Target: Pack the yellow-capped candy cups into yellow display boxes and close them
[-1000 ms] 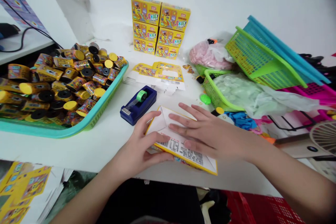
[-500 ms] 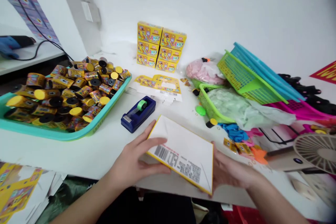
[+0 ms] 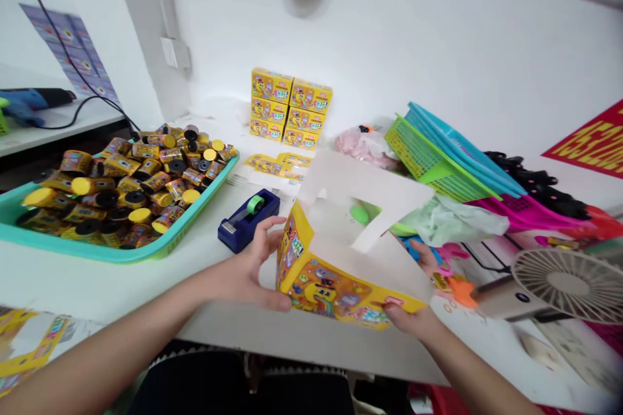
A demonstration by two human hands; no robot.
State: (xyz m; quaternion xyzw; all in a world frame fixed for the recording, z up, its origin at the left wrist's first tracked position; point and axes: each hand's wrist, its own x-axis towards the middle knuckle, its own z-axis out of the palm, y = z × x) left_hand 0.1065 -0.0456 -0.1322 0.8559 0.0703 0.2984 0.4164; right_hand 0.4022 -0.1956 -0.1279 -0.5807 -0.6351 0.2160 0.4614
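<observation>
Above the table's front edge I hold a yellow cardboard box (image 3: 341, 295) with cartoon print. Its top stands open, showing white inner walls, with white flaps raised and a cut-out window in the far one. My left hand (image 3: 256, 272) grips its left end, thumb at the front corner. At the right end, my right hand (image 3: 413, 305) has its thumb on the printed front and fingers behind. A dark blue tape dispenser (image 3: 249, 219) with a green core sits just beyond my left hand.
A turquoise tray (image 3: 195, 227) heaped with small yellow-and-black tubs stands left. Stacked yellow boxes (image 3: 291, 107) are against the wall, flat cartons (image 3: 280, 165) before them. Right are tilted baskets (image 3: 438, 155), plastic bags (image 3: 457, 220) and a fan (image 3: 567, 282). Printed card sheets (image 3: 34, 343) lie lower left.
The box was a flat-looking piece with its white barcode side facing me. Now it is turned, opened out, with its printed front toward me and flaps up. The view has shifted slightly too.
</observation>
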